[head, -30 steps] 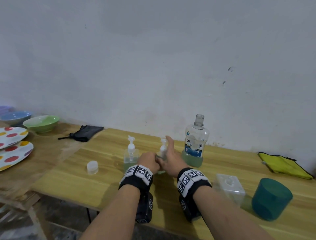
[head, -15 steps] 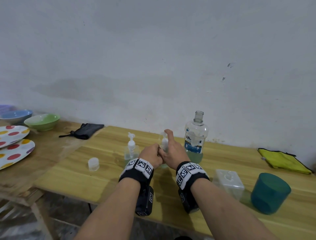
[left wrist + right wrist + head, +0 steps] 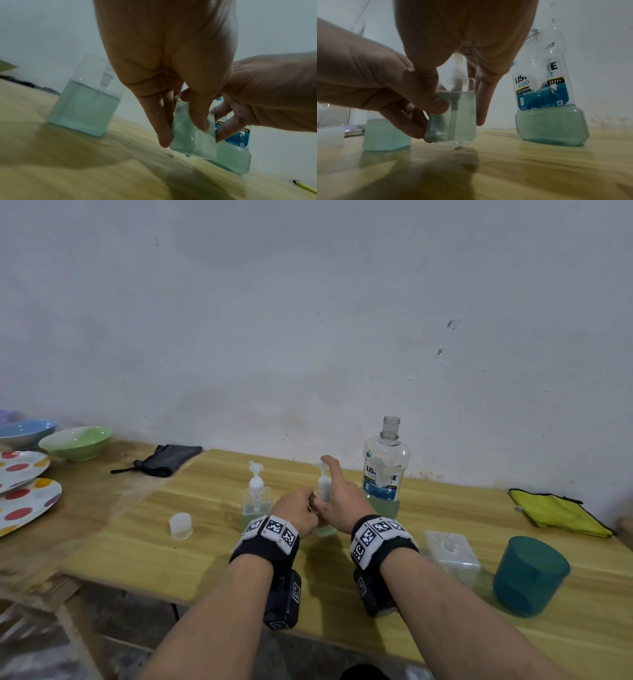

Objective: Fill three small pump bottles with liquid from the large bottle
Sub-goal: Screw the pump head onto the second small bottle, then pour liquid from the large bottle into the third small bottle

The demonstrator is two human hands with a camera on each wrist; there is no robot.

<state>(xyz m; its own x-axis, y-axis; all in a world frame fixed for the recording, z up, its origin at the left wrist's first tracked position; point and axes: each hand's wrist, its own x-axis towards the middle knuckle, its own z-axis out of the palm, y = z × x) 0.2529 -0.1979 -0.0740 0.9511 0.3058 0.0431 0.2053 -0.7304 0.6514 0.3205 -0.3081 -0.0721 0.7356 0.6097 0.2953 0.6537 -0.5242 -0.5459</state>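
The middle pump bottle point(image 3: 323, 487) stands on the wooden table point(image 3: 137, 549), holding pale green liquid with its pump fitted. My left hand point(image 3: 308, 510) grips its lower body, thumb on the near face point(image 3: 440, 106). My right hand point(image 3: 334, 496) holds its other side, thumb pointing up, fingers point(image 3: 480, 102) running down the wall. A second pump bottle point(image 3: 257, 501) stands to the left, about half full. The large uncapped bottle point(image 3: 385, 470) stands just right, liquid low in its base. A third clear small bottle point(image 3: 452, 554) sits near my right wrist.
A loose white cap point(image 3: 181, 525) lies left of the bottles. A teal cup point(image 3: 529, 577) and a yellow cloth point(image 3: 558, 511) sit at the right. Black cloth point(image 3: 164, 460), a green bowl point(image 3: 77, 441) and spotted plates point(image 3: 24, 501) occupy the left. The wall runs close behind.
Both hands stay on the same middle pump bottle and barely shift. Nothing else on the table has moved.
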